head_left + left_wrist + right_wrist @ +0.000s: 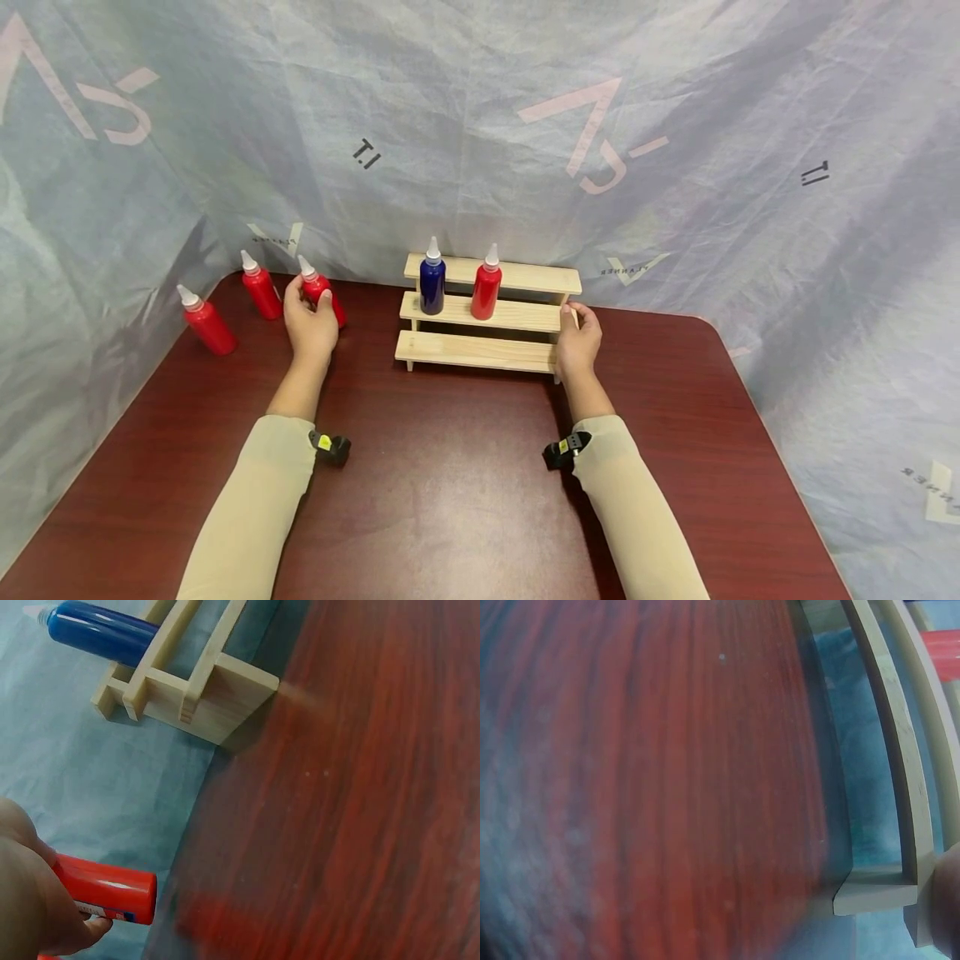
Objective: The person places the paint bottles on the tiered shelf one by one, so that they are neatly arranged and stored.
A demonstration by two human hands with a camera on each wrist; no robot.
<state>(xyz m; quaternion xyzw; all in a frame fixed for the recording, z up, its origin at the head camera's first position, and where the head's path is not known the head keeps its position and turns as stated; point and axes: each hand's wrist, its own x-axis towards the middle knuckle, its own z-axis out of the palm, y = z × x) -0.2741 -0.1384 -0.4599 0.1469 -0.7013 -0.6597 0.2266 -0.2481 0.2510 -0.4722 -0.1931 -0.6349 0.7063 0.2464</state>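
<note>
My left hand (312, 327) grips a red squeeze bottle (318, 287) with a white pointed cap, at the table's back left. In the left wrist view the base of that bottle (120, 889) seems slightly off the tabletop. A three-step wooden display rack (472, 350) stands at the back middle. My right hand (579, 342) holds the rack's right end at the middle step, thumb and fingers around the edge. On the middle step stand a dark blue bottle (432, 285) and another red bottle (487, 289), both upright.
Two more red bottles, one nearer the left edge (210, 327) and one farther back (262, 292), stand to the left of my left hand. A grey printed cloth (450, 125) hangs behind the dark red wooden table (442, 483) and along its sides.
</note>
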